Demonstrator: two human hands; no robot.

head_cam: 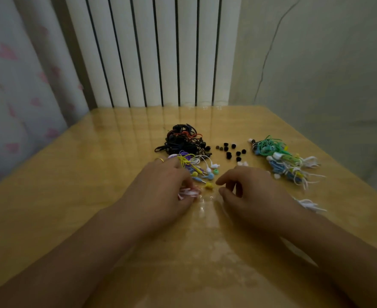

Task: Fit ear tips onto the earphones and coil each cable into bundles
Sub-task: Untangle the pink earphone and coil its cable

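Head view: I see the left hand (161,187) curled over a pink-and-white cable bundle (188,193) near the table's middle, fingers wrapped round it, pressing it to the surface. Right hand (252,192) just beside it, fingers loosely bent, thumb and forefinger close together; can't tell if they pinch anything, looks empty. Right in front of the left fingers: a loose tangle of coloured earphones (196,166), yellow, purple, white, blue, with a yellow bud (208,185) lying between the two hands. Behind that, touching it, a black cable heap (183,141) with some orange strands. To its right, scattered black ear tips (229,150), a couple of white tips (242,163) just ahead of the right hand. Further right, a row of coiled green, blue and white bundles (283,161). One more white bundle (309,204) beside the right wrist. All on a glossy wooden table (72,196). Behind: white radiator (161,52), curtain with pink hearts (16,85) on the left
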